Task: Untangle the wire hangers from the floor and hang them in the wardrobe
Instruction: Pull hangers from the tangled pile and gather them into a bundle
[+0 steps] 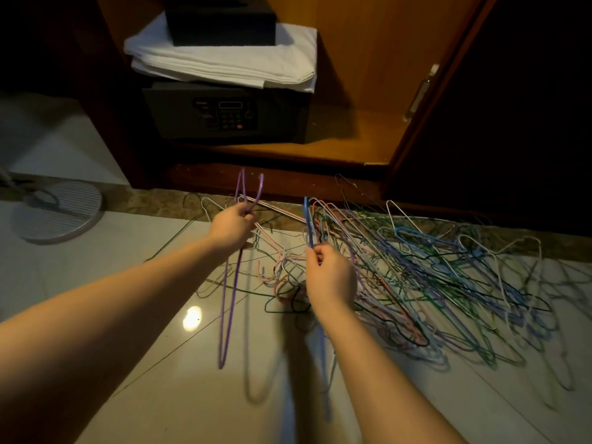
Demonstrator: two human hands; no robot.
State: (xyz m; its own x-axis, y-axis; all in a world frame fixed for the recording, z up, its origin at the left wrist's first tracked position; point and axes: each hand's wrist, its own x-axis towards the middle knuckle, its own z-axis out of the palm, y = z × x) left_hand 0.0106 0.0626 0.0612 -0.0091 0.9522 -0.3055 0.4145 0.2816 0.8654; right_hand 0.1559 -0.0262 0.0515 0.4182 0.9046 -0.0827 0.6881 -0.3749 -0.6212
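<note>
A big tangle of coloured wire hangers (442,283) lies on the tiled floor in front of the open wardrobe (352,136). My left hand (232,227) grips a purple hanger (229,302) near its hook, lifted clear of the floor, its hook pointing up and its body hanging down toward me. My right hand (330,277) pinches a blue hanger (308,225) at the left edge of the pile; its hook stands upright above my fingers. A few pink and green hangers (282,267) lie loose between my hands.
Inside the wardrobe a black safe (224,113) carries folded white towels (224,62) and a black box (221,20). The wardrobe door (480,91) stands open at right. A round fan base (57,213) sits on the floor at left.
</note>
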